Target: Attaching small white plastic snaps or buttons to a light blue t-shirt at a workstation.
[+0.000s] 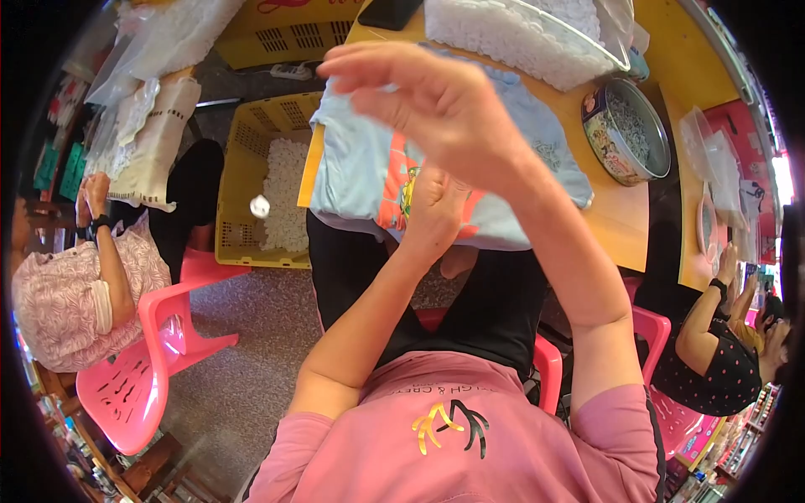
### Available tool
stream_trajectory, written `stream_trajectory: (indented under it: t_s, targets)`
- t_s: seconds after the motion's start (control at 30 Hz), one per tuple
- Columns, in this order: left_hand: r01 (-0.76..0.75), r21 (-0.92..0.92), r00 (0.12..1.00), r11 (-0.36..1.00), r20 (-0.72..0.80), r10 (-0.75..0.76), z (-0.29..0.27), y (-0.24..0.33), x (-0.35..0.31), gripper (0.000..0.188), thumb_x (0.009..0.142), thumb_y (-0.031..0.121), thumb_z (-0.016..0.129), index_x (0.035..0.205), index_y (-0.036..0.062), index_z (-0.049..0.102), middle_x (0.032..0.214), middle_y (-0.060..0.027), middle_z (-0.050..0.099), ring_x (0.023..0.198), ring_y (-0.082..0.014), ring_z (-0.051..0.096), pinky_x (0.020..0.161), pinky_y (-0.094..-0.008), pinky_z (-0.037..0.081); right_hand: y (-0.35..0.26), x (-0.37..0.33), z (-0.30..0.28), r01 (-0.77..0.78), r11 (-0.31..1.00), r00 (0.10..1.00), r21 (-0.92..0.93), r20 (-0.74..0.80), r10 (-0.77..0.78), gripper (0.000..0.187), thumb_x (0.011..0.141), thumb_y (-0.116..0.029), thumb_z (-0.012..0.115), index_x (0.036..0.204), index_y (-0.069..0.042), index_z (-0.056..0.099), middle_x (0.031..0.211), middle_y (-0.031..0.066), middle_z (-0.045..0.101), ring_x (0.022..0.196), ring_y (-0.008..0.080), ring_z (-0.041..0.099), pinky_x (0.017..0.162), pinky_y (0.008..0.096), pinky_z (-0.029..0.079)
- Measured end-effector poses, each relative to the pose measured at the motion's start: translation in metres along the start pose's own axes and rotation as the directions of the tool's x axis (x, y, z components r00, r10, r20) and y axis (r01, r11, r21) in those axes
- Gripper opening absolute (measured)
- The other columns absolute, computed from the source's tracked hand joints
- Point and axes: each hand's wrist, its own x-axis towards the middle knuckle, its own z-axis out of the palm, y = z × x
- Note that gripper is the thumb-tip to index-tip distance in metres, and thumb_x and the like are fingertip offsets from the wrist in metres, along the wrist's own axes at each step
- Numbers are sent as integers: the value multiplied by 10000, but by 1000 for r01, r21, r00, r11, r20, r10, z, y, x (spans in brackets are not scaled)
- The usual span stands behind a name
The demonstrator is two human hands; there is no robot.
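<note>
My right hand (432, 105) is raised over the table, its fingers stretched out to the left and slightly blurred, with nothing visible in them. Below it, my left hand (436, 205) is closed; what its fingers hold, if anything, is hidden. It rests over a light blue cloth (348, 168) with an orange printed patch (394, 180), spread at the table's near edge. A small white piece (260, 206) appears in mid-air above a yellow crate (231, 172) to my left. Many similar white pieces (285, 184) lie inside that crate.
On the wooden table (625, 230) stand a white-rimmed tub (537, 63) of white pieces and a round tin (604, 134) of small grey pieces. A dark phone (390, 12) lies at the far edge. People sit left (84, 293) and right (713, 360) on pink chairs.
</note>
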Motion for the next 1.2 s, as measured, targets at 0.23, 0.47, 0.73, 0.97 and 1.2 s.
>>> stream_trajectory:
  t_s: [0.23,0.47,0.73,0.97,1.2]
  targets:
    - [-3,-2,1000,1000,21,3,17,31,5,327,1045,162,466,1335,10,469,1268,-111,576,1183,-188,569,1002,-335,457,52,14,-99,-280,899,949,-338,-241,205,249,952,-116,615,1167,-7,680,1078,44,703,960,116,656,844,269,531]
    - [25,-28,999,999,38,-24,12,27,5,336,1039,199,489,1344,58,475,1275,-52,578,1202,-152,552,939,-298,464,89,19,-99,-235,655,971,-718,-139,195,192,905,-158,659,1039,-33,718,931,77,703,765,157,630,711,306,512]
    - [32,-30,999,999,44,-31,14,26,4,331,1038,195,490,1340,60,478,1284,-46,576,1207,-146,548,942,-309,466,120,41,-85,164,445,974,-880,216,68,159,891,-166,643,1012,-99,722,949,90,663,889,299,633,782,400,507]
    - [43,-27,998,999,46,-42,13,28,5,329,1038,195,488,1341,65,477,1282,-45,577,1202,-140,546,941,-301,460,126,39,-86,198,385,970,-901,236,53,148,907,-203,617,989,-90,667,948,75,638,948,295,617,805,412,504]
    - [47,6,997,999,64,-48,14,31,6,322,1046,127,455,1348,15,454,1317,-112,554,1214,-216,570,994,-334,473,119,33,-90,182,469,965,-864,248,83,132,912,-167,620,1007,-84,656,934,98,644,875,307,619,771,395,504]
